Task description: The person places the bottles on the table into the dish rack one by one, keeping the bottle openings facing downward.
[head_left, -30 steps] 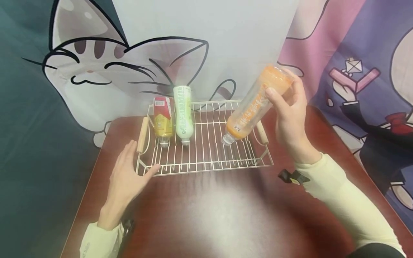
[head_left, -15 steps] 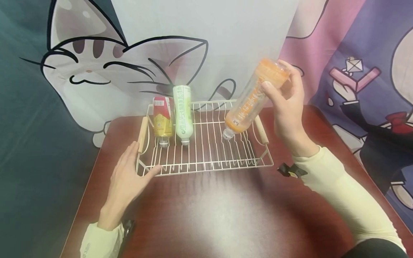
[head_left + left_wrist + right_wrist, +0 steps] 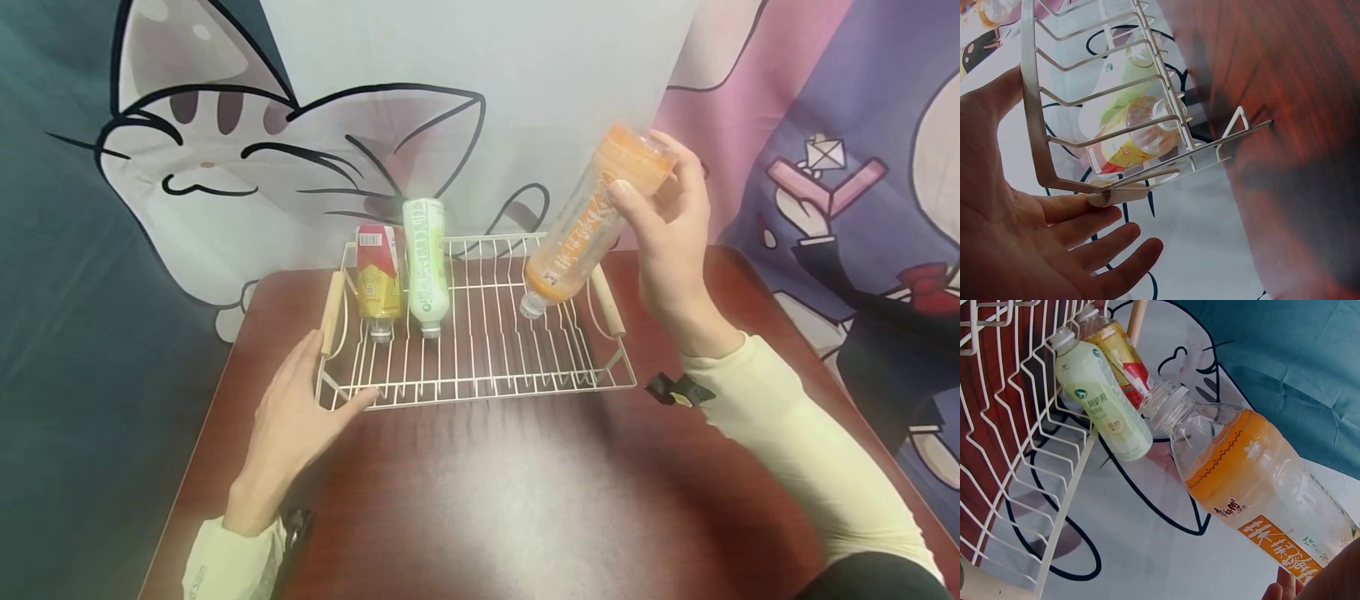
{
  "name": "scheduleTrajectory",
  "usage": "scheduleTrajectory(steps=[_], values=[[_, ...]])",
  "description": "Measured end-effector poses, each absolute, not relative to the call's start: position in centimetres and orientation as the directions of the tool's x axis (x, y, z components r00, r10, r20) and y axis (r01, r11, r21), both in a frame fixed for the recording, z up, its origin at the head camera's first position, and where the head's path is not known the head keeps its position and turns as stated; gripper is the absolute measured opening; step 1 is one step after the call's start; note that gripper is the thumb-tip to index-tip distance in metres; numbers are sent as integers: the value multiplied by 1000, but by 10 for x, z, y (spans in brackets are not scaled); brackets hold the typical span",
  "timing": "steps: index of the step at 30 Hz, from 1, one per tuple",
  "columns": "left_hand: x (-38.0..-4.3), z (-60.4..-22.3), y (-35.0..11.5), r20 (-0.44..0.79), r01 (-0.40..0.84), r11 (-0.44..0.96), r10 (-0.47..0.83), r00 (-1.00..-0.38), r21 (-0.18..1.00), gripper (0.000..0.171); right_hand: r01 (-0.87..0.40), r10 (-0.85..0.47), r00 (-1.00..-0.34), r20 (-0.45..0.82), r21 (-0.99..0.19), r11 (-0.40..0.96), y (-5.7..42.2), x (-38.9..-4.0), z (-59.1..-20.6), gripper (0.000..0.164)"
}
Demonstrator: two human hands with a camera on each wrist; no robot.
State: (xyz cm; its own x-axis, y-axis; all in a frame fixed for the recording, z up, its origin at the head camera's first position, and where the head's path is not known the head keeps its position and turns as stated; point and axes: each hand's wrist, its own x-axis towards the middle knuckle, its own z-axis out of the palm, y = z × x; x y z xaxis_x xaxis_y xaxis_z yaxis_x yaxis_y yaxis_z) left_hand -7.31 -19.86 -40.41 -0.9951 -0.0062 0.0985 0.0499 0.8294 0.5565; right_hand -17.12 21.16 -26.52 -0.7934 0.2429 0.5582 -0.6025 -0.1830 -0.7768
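Observation:
My right hand (image 3: 671, 225) grips a clear plastic bottle (image 3: 577, 229) with an orange label near its base. The bottle hangs tilted, neck down and to the left, over the right part of a white wire dish rack (image 3: 480, 387). My left hand (image 3: 292, 421) rests at the rack's front left corner, its fingers straight along the outside and the thumb at the front rail. Inside the rack at the left, a red and yellow bottle (image 3: 378, 279) and a pale green bottle (image 3: 426, 267) lean neck down, side by side.
The rack has wooden handles, one on the left (image 3: 332, 312) and one on the right (image 3: 607, 300). It stands on a reddish-brown table (image 3: 480, 492). Behind the table hangs a cloth (image 3: 585, 67) printed with cartoon figures, with a dark green cloth (image 3: 60, 333) at the left.
The orange-labelled bottle has risen slightly in my right hand, its neck moving up from the rack's wires. My left hand has stayed nearly still at the rack's corner.

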Motion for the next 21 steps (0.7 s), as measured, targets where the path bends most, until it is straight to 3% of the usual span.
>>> scheduleTrajectory(steps=[13,21], values=[[-74,-402,-197,69,22,838,-19,-997,545,120,-576,201,-815,544,-798,-176,204,-184,-258,53],[-74,-401,-198,56,21,853,-9,-998,521,122,-488,160,-869,469,-865,-119,196,-196,-259,53]])
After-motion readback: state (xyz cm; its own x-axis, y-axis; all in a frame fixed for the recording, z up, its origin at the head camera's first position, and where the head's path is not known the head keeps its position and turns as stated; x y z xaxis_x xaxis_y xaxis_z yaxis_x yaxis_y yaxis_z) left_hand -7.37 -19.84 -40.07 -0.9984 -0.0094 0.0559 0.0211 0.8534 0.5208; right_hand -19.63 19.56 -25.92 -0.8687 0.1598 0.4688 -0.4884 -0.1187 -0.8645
